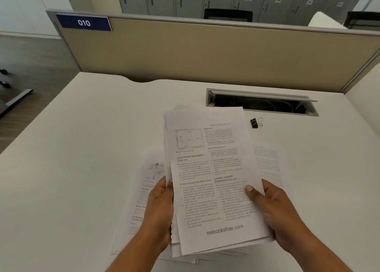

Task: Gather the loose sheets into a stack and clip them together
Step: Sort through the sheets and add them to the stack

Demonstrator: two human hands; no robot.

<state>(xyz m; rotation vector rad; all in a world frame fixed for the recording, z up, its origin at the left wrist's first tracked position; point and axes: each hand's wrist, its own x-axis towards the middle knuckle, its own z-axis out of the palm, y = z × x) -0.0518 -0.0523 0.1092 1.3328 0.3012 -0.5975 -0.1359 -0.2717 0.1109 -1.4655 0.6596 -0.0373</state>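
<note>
While both hands, left hand and right hand, clasp the uneven stack in their fingers above the bench, two loose sheets remain at 9 and 3 o'clock; binder clip, 1 o'clock, unused.

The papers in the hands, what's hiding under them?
Under the held stack, more printed sheets lie on the desk: one sticks out left, one right, others peek out below. Their middles are covered, so how many can't be told.
</note>
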